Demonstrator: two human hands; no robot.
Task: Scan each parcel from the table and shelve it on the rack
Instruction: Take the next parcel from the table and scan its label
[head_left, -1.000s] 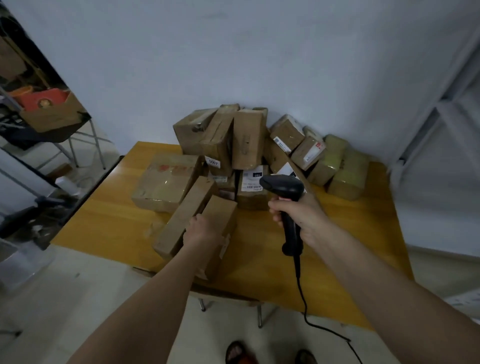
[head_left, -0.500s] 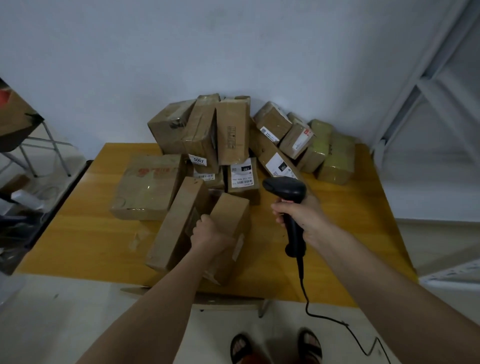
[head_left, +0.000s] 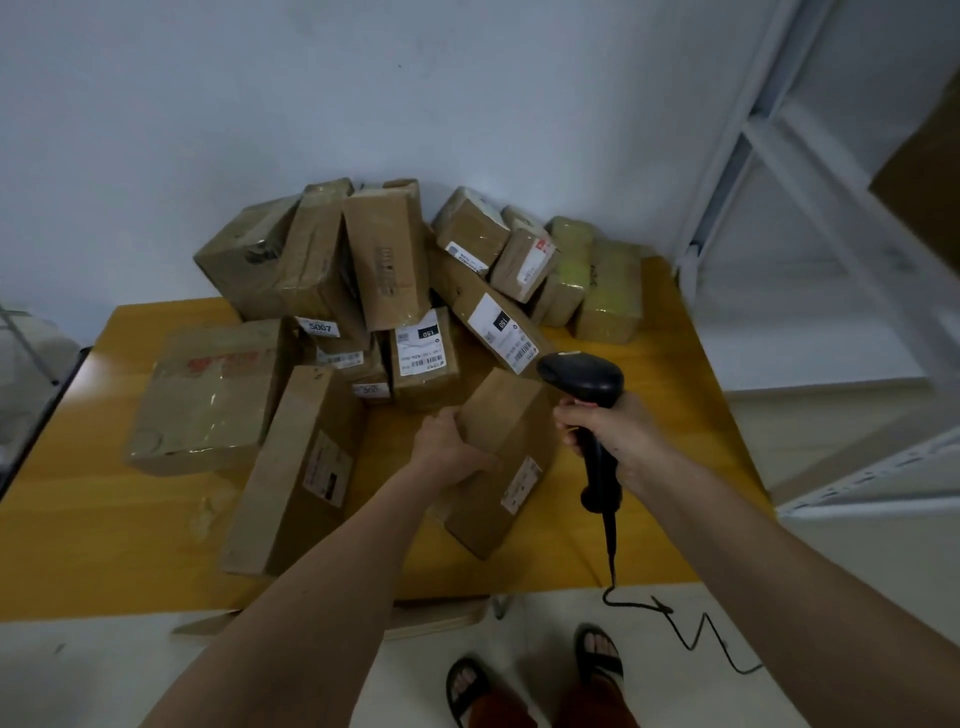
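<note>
My left hand (head_left: 447, 449) grips a long brown cardboard parcel (head_left: 506, 457) by its left edge and holds it tilted just above the yellow table (head_left: 104, 519). A white label shows on the parcel's right side face. My right hand (head_left: 608, 431) grips the handle of a black barcode scanner (head_left: 584, 382), whose head sits just right of the parcel's upper end. A heap of taped cardboard parcels (head_left: 395, 280) is piled against the wall at the back of the table. The white rack (head_left: 810, 249) stands to the right.
A long box (head_left: 296, 467) lies left of the held parcel and a flat wide box (head_left: 208, 395) further left. The scanner's black cable (head_left: 675, 623) hangs off the table's front edge to the floor. My sandalled feet (head_left: 535, 680) stand below the table edge.
My left hand has lifted the parcel away from the long box and swung it right toward the scanner. The camera has turned right, showing more of the rack.
</note>
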